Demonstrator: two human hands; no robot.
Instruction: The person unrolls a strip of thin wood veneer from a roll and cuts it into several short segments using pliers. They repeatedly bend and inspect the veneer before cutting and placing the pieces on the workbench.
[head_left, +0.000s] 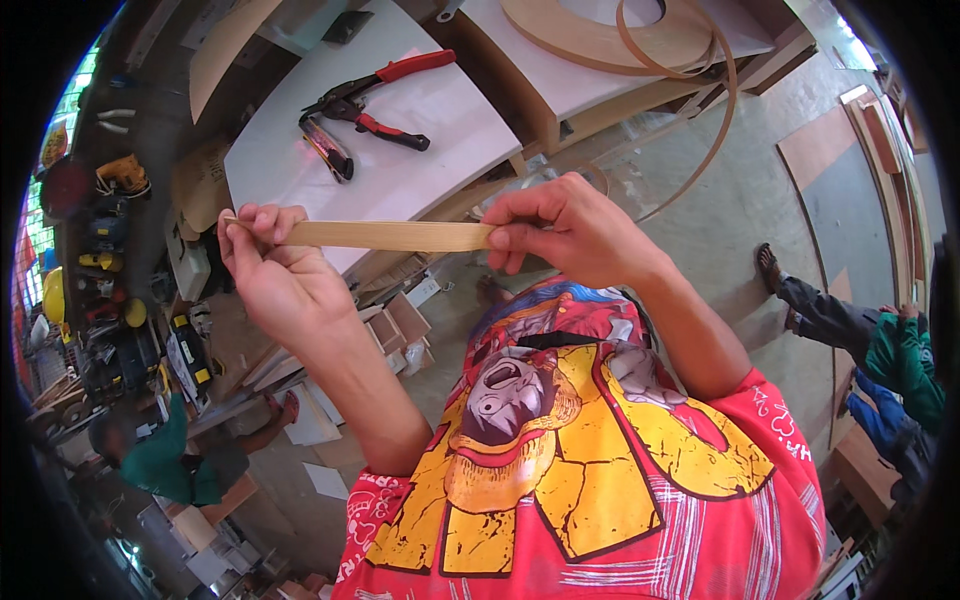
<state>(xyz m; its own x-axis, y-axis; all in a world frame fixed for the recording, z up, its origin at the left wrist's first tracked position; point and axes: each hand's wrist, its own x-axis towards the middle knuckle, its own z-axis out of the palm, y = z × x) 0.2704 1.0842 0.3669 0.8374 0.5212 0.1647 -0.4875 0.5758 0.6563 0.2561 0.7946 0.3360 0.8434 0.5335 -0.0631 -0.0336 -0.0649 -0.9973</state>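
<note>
A thin tan wood-grain strip (385, 234) runs horizontally in front of me, held at both ends. My left hand (270, 265) pinches its left end between thumb and curled fingers. My right hand (540, 225) grips the right end with thumb and fingers. Beyond the strip, on a white board (260, 170), lie snips with red-and-black handles (390, 130) and a utility knife (330, 150).
A coil of tan edging (540, 25) rests on a white-topped cabinet (510, 60), a loop hanging down. Left are power tools (125, 175) and a co-worker (160, 450); right are leaning panels (820, 190) and people (900, 360). Wood offcuts (390, 330) lie below.
</note>
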